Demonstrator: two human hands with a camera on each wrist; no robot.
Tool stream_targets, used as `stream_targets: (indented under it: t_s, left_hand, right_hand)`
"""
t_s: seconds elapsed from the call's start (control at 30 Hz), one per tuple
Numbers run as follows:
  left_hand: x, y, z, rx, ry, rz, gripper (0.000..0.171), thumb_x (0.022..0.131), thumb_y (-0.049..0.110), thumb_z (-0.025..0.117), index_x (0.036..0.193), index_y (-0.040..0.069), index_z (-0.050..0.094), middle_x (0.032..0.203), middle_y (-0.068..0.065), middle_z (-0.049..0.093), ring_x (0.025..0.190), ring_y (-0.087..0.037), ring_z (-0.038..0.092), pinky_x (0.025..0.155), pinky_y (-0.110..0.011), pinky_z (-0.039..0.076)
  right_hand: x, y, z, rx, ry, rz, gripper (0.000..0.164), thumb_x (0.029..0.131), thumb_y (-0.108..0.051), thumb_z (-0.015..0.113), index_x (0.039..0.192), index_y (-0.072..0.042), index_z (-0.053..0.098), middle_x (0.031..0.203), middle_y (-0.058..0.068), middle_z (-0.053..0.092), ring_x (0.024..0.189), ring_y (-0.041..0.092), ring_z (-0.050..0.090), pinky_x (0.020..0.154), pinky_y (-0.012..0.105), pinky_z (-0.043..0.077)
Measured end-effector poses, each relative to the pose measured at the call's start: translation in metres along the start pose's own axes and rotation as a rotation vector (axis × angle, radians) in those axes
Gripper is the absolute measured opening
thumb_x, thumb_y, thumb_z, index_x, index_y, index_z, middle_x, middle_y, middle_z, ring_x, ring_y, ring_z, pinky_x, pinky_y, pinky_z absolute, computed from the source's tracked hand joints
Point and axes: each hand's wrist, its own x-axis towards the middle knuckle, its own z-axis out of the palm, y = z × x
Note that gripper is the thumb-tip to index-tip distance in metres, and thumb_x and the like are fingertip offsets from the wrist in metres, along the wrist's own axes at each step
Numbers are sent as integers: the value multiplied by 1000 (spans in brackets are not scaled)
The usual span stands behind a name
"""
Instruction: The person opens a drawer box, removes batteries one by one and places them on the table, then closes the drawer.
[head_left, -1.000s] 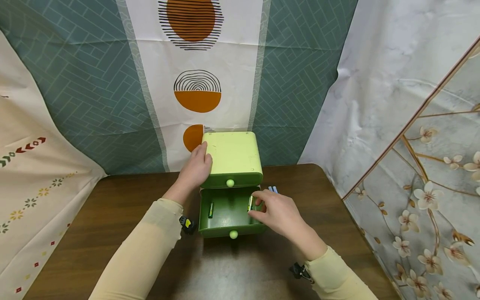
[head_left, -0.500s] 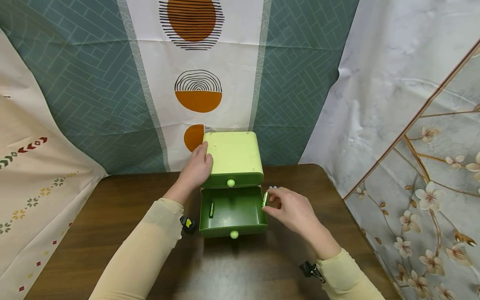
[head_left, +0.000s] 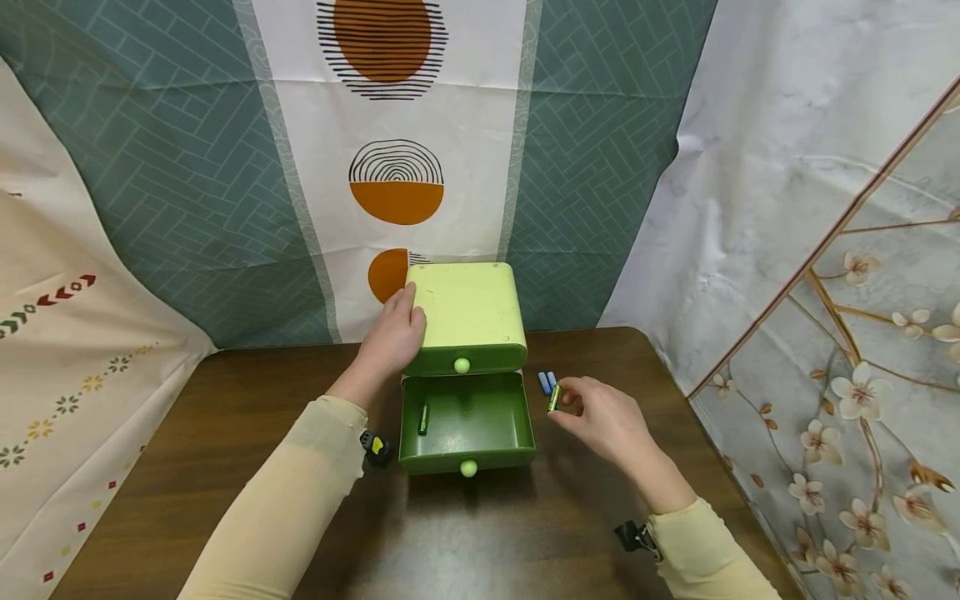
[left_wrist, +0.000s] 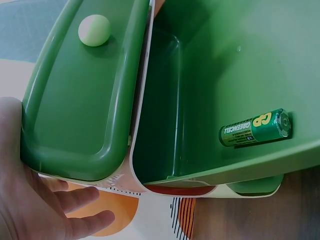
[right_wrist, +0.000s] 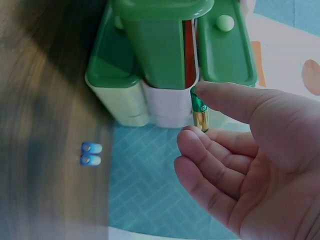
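Note:
A small drawer cabinet (head_left: 468, 304) with a pale yellow-green top has its middle drawer (head_left: 480, 460) pulled out. Inside that drawer, near the left wall, lies a green GP Greencell battery (left_wrist: 255, 127). My left hand (head_left: 393, 329) rests against the cabinet's upper left side, its fingers extended along it in the left wrist view. To the right of the drawer, my right hand (head_left: 607, 421) pinches a second green battery (right_wrist: 200, 110) with a gold end between thumb and fingertips. Two blue batteries (head_left: 547, 382) lie side by side on the table just beyond this hand.
The brown wooden table (head_left: 285, 467) carries the cabinet near its back edge. Patterned cloths hang behind and at both sides, with the teal and white one (head_left: 600, 183) right behind the cabinet. Round pale knobs (head_left: 468, 468) stick out from the drawer fronts.
My right hand has lifted the green battery out of the drawer and carried it right, beside the blue batteries, now fully in sight. My left hand has stayed on the cabinet.

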Motion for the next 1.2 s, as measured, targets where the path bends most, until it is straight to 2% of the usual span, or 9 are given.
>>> stream_targets:
  t_s: [0.13, 0.37, 0.53, 0.73, 1.2]
  left_hand:
    - [0, 0, 0, 2, -3, -3, 69, 117, 40, 22, 179, 12, 10, 183, -19, 13, 168, -39, 17, 132, -60, 19]
    - [0, 0, 0, 1, -8, -4, 69, 117, 40, 22, 179, 12, 9, 183, -19, 13, 168, -39, 17, 132, -60, 19]
    - [0, 0, 0, 1, -5, -6, 69, 117, 40, 22, 179, 13, 9, 183, -18, 12, 167, -39, 17, 132, -61, 20]
    - [-1, 1, 0, -4, -14, -23, 69, 117, 40, 21, 180, 14, 9, 184, -17, 10, 167, -41, 18, 131, -62, 21]
    - [0, 0, 0, -11, -15, -19, 69, 117, 40, 21, 180, 15, 8, 184, -17, 10, 167, -40, 17, 132, -62, 20]
  right_hand:
    - [1, 7, 4, -23, -18, 26, 29, 93, -30, 89, 116, -15, 79, 100, -7, 75, 80, 11, 68, 70, 41, 55]
    - [3, 19, 13, -51, -71, 60, 37, 94, -27, 89, 125, -9, 79, 98, -7, 75, 85, 15, 70, 73, 44, 57]
    - [4, 27, 21, -66, -100, 68, 33, 94, -27, 89, 120, -11, 78, 96, -9, 73, 81, 13, 68, 72, 44, 57]
    - [6, 33, 29, -88, -147, 88, 43, 94, -29, 89, 129, -7, 78, 97, -8, 75, 86, 16, 71, 76, 46, 59]
    - [12, 45, 42, -148, -200, 72, 41, 90, -28, 92, 122, -7, 78, 85, -10, 68, 77, 12, 63, 70, 42, 56]
